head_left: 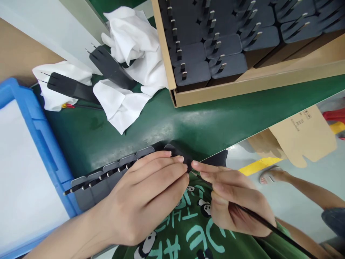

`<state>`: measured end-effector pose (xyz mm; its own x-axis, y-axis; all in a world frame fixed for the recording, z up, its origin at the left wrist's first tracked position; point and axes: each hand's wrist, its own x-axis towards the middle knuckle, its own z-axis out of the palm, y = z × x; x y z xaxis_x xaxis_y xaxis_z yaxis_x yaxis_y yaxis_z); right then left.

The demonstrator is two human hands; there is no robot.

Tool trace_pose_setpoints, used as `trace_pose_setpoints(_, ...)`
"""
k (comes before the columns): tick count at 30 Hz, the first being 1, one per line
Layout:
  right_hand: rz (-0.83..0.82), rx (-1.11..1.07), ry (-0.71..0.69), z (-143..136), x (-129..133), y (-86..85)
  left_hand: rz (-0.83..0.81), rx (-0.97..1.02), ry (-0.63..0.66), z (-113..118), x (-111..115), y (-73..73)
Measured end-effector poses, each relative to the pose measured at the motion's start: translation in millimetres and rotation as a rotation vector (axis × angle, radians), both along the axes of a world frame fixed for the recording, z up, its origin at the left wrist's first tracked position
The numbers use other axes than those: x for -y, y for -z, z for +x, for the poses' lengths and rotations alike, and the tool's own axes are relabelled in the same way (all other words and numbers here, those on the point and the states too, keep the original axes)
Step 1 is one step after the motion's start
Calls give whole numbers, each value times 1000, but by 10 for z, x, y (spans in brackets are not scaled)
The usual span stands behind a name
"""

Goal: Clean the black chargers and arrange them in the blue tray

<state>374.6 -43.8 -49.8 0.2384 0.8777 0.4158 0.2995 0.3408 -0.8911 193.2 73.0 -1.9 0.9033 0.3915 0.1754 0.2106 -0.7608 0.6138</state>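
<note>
Your left hand (pixel 145 198), fingers together, holds a black adapter (pixel 178 151) by the edge of the green table (pixel 212 126) while your right hand (pixel 239 198) pinches a slim tool (pixel 201 178) whose tip could skid and scratch the casing if either grip loosens.

We have a tray (pixel 40 136) at far left and, towards the far right on the counter (pixel 151 118), a carton (pixel 242 87) holding rows of adapters (pixel 229 66). Between them lie cloths (pixel 145 72), with two loose adapters (pixel 68 86) among them. Nearer us, a line of adapters (pixel 98 185) runs beside the tray. Beyond the counter's right edge, cardboard (pixel 307 136) sits over the floor (pixel 309 169).
</note>
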Motion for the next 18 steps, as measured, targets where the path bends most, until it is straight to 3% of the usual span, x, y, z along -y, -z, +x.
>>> trace_pose_setpoints(4,78,9,-119,86,-40,-33,23,-4,-21,4,7,0)
trace_pose_setpoints(15,152,-90,136,-151,-20,82,14,-2,-2,16,-9,-13)
trace_pose_setpoints(18,137,-54,105,-124,-8,47,28,7,-22,14,6,-10)
